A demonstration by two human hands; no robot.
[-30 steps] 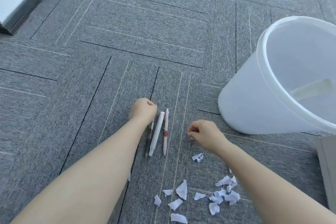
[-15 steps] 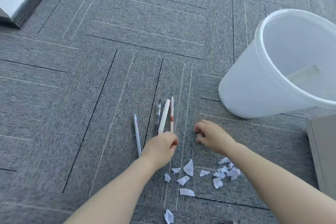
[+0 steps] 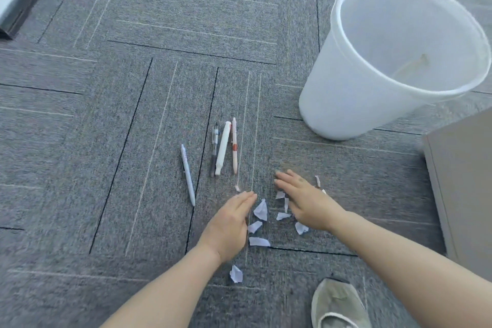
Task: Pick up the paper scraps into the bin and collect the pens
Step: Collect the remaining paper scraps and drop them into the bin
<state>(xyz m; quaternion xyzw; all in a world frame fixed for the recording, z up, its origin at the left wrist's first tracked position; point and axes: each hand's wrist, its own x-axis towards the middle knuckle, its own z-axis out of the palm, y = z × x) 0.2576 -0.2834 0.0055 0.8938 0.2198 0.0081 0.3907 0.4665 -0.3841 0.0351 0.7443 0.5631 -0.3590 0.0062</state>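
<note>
Scraps (image 3: 260, 210) lie between flat, spread hands (left (image 3: 231, 224), right (image 3: 306, 201), seemingly touching some), pens (image 3: 223, 150) beyond.

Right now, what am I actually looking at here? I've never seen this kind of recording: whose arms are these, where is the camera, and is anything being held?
There is no machine: a person wears a wide-angle camera on the head, looking down at their own bare arms over a grey carpet. The left hand and right hand lie open, fingers straight, either side of a cluster of paper scraps; neither holds anything. Beyond the hands lie four pens: three side by side and one apart to their left. A white bin stands upright at the upper right. The toe of a shoe shows at the bottom edge, and a grey box on the right.
</note>
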